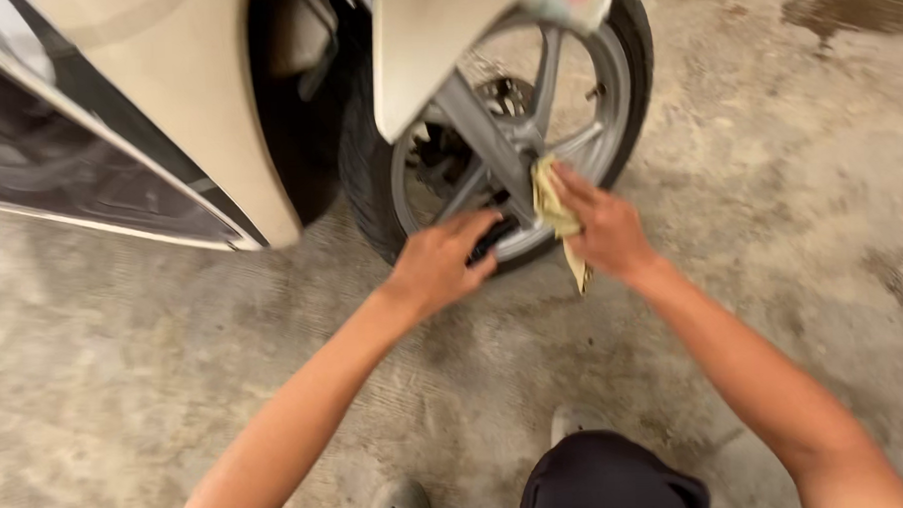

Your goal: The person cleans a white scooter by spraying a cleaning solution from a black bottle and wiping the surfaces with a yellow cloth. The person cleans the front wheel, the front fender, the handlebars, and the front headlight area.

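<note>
The right hand (603, 231) pinches one yellowish cloth (555, 212) against a spoke of the single silver wheel (567, 110); the cloth's long axis runs from the hub down toward the concrete floor (769, 173); the left hand (440, 264) presses on the lower tyre (364, 187), fingers curled around the rim; two grey shoes (400, 504) show below.
</note>
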